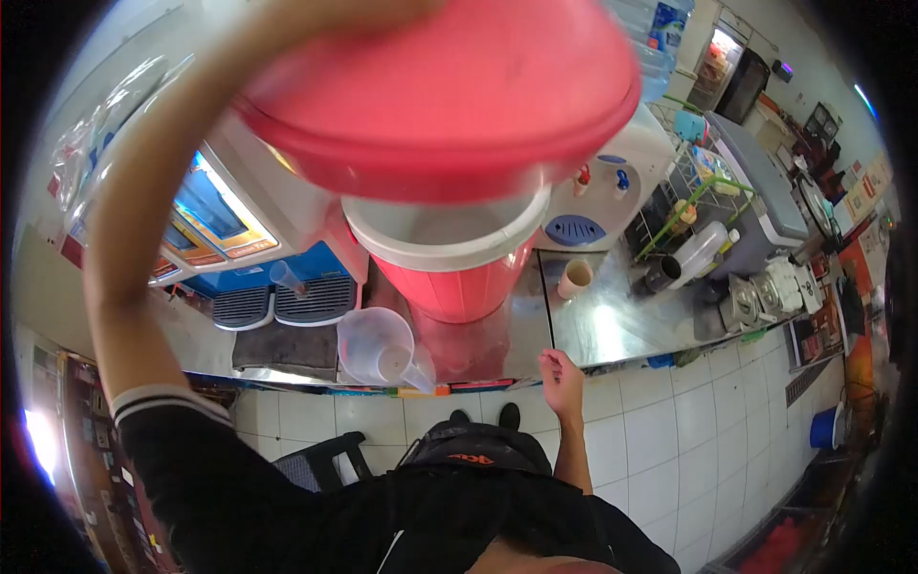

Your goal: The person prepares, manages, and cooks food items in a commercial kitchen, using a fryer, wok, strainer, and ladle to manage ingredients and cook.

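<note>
My left hand (382,11), blurred and partly cut off at the top edge, grips a large red lid (459,105). The lid is tilted and held above a red bucket (449,282) with a white rim, hiding part of its mouth. The bucket stands on the metal counter. My right hand (562,383) hangs low by the counter's front edge, its fingers curled in, and nothing shows in it. Left of the bucket's base sits a clear plastic measuring jug (375,346) with a smaller cup-like shape inside.
A drink dispenser (229,215) with black drip trays (316,304) stands at left, a clear cup on it. Right of the bucket are a paper cup (575,278), a water dispenser (612,206), a green rack (693,215) and a dark cup (662,275). A dark chair (330,464) stands behind on the tiles.
</note>
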The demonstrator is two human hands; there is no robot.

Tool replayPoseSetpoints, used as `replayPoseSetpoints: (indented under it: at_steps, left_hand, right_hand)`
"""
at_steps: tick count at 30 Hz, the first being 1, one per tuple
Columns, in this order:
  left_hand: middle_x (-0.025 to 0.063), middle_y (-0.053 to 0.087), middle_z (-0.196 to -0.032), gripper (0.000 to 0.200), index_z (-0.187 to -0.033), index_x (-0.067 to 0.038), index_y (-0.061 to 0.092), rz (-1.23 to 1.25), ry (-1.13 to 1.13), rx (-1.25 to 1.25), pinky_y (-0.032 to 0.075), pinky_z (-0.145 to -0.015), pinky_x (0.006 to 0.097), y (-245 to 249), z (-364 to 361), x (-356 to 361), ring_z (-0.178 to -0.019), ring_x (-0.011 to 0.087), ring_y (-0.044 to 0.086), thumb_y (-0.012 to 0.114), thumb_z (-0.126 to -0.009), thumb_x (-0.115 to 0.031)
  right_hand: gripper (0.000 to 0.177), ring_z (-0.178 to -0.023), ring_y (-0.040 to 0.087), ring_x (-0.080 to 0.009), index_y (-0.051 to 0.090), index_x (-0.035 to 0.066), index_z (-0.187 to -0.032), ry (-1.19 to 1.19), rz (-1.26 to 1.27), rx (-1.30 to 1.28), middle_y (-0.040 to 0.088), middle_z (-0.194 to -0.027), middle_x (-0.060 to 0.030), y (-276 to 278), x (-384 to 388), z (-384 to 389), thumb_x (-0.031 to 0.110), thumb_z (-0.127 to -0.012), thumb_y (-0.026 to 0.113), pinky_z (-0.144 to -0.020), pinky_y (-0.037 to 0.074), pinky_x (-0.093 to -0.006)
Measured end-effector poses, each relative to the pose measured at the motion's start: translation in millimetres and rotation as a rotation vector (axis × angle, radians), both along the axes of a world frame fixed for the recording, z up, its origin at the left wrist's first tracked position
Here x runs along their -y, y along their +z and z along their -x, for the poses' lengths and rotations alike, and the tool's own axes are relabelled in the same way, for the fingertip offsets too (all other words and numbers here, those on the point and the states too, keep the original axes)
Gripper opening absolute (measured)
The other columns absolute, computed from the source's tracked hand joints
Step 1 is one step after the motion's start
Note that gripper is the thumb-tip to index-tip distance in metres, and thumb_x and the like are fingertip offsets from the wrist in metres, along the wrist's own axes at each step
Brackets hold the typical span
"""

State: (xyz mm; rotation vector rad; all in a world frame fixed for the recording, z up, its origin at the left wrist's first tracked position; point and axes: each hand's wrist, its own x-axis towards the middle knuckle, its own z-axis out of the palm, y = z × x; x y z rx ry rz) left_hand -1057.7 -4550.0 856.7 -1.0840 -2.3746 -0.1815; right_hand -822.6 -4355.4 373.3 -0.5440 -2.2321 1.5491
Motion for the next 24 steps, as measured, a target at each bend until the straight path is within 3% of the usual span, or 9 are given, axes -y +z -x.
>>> replayPoseSetpoints:
  at_steps: [1,4,7,10,15,19,20,21,24]
  left_hand:
    - [0.0267,0.062,-0.102,0.033,-0.117,-0.010,0.054,0.008,-0.125,-0.084,0.046,-0.082,0.0506,-56,72,-1,-0.093,0.0474,0.058,0.047,-0.094,-0.033]
    - [0.0296,0.056,-0.099,0.033,-0.120,-0.005,0.053,0.090,-0.252,0.015,0.042,-0.086,0.0475,-148,79,-13,-0.096,0.0431,0.053,0.046,-0.093,-0.022]
    - [0.0282,0.055,-0.096,0.040,-0.128,-0.004,0.049,0.033,-0.170,0.086,0.043,-0.085,0.0456,-207,93,-4,-0.092,0.0413,0.053,0.052,-0.091,-0.019]
    - [0.0270,0.055,-0.095,0.041,-0.127,-0.002,0.051,-0.056,-0.182,0.115,0.044,-0.084,0.0434,-211,93,-3,-0.088,0.0396,0.054,0.056,-0.089,-0.018]
    - [0.0228,0.060,-0.099,0.041,-0.124,-0.002,0.054,0.101,-0.167,0.131,0.044,-0.086,0.0438,-211,109,-9,-0.094,0.0365,0.056,0.058,-0.088,-0.020]
    - [0.0219,0.057,-0.119,0.049,-0.131,-0.002,0.047,0.250,0.034,0.165,0.043,-0.093,0.0457,-221,122,6,-0.106,0.0370,0.055,0.056,-0.086,-0.018]
    - [0.0225,0.054,-0.126,0.051,-0.135,-0.003,0.044,0.197,0.231,0.339,0.041,-0.098,0.0450,-201,74,-30,-0.113,0.0370,0.052,0.055,-0.087,-0.018]
    - [0.0231,0.052,-0.128,0.047,-0.133,-0.001,0.045,0.158,0.197,-0.294,0.040,-0.100,0.0434,-241,100,-10,-0.119,0.0375,0.050,0.053,-0.089,-0.018]
    - [0.0240,0.054,-0.124,0.036,-0.124,0.004,0.052,-0.303,0.138,-0.352,0.041,-0.098,0.0449,-231,-76,-135,-0.116,0.0393,0.051,0.051,-0.093,-0.012]
  right_hand:
    - [0.021,-0.074,0.066,-0.0193,0.062,-0.002,-0.101,-0.012,0.008,0.003,0.068,-0.085,-0.0145,0,1,-9,0.016,-0.090,0.062,-0.066,0.051,-0.0292]
    - [0.021,-0.075,0.067,-0.0209,0.062,-0.002,-0.102,-0.028,-0.016,-0.024,0.068,-0.086,-0.0158,0,3,-32,0.015,-0.089,0.061,-0.068,0.052,-0.0299]
    - [0.021,-0.078,0.068,-0.0231,0.063,-0.002,-0.101,-0.137,-0.039,0.092,0.068,-0.086,-0.0172,-21,-13,-83,0.014,-0.087,0.060,-0.071,0.052,-0.0319]
    - [0.021,-0.079,0.068,-0.0293,0.064,-0.003,-0.098,-0.305,-0.054,0.207,0.068,-0.086,-0.0198,-51,-34,-131,0.014,-0.086,0.058,-0.072,0.053,-0.0350]
    - [0.021,-0.076,0.069,-0.0282,0.065,-0.002,-0.099,-0.475,0.031,0.312,0.069,-0.085,-0.0183,-78,-79,-179,0.014,-0.085,0.059,-0.070,0.054,-0.0353]
    - [0.025,-0.079,0.068,-0.0273,0.063,-0.003,-0.102,-0.419,0.027,0.269,0.069,-0.090,-0.0170,-75,-133,-198,0.017,-0.086,0.061,-0.073,0.054,-0.0339]
    - [0.026,-0.079,0.068,-0.0277,0.063,-0.002,-0.103,-0.417,0.034,0.253,0.068,-0.091,-0.0169,-76,-145,-205,0.019,-0.087,0.061,-0.073,0.054,-0.0345]
    - [0.027,-0.079,0.068,-0.0281,0.063,-0.001,-0.103,-0.398,0.033,0.240,0.068,-0.092,-0.0169,-77,-161,-214,0.021,-0.087,0.060,-0.073,0.054,-0.0352]
    - [0.030,-0.079,0.068,-0.0278,0.062,0.001,-0.106,-0.273,0.067,0.188,0.069,-0.093,-0.0160,-83,-217,-247,0.024,-0.088,0.060,-0.072,0.054,-0.0355]
